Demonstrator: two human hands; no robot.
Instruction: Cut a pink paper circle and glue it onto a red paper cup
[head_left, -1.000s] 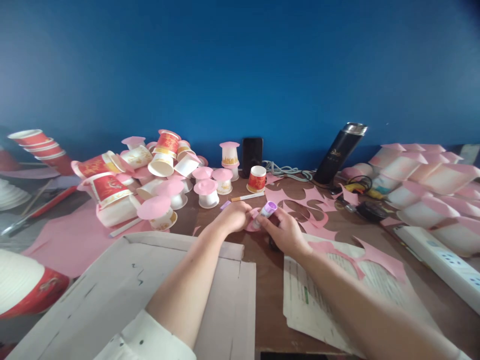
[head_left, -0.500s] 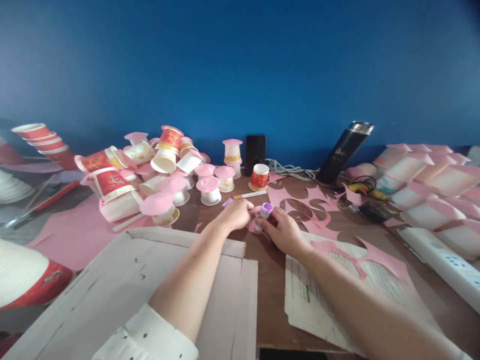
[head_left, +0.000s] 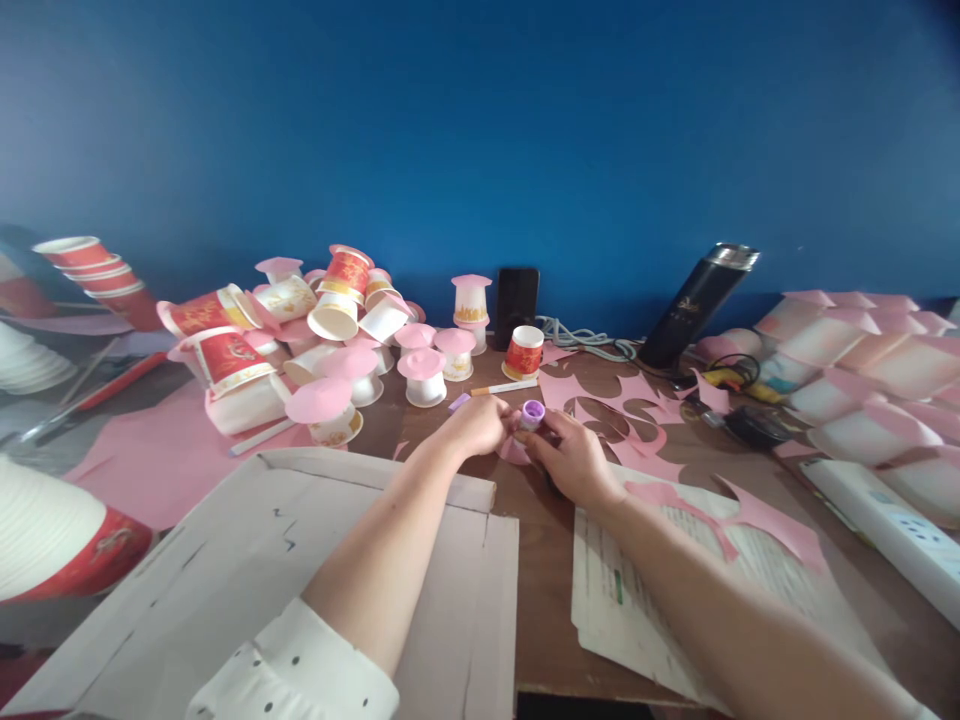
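My right hand (head_left: 576, 458) is closed on a small white tube with a purple rim (head_left: 533, 412), held near the middle of the table. Just left of it, the fingers of my left hand (head_left: 484, 425) are pinched together at the edge of a pink paper disc (head_left: 514, 452), which lies beneath the tube and is partly hidden by the hands. Behind the hands stands a red paper cup (head_left: 523, 353), with a white and orange stick (head_left: 504, 387) in front of it. A small purple piece (head_left: 459, 402) lies beyond my left wrist.
Cups with pink paper tops (head_left: 319, 402) are heaped at the left, and more (head_left: 855, 400) are stacked at the right. A phone (head_left: 515, 305) and a black flask (head_left: 697, 305) stand by the wall. Pink scraps (head_left: 637, 450), cardboard (head_left: 300, 560) and a power strip (head_left: 892, 525) surround the hands.
The purple-rimmed tube has tipped slightly more upright and sits a little lower over the pink disc. Both hands keep their grasp. The whole view has shifted slightly.
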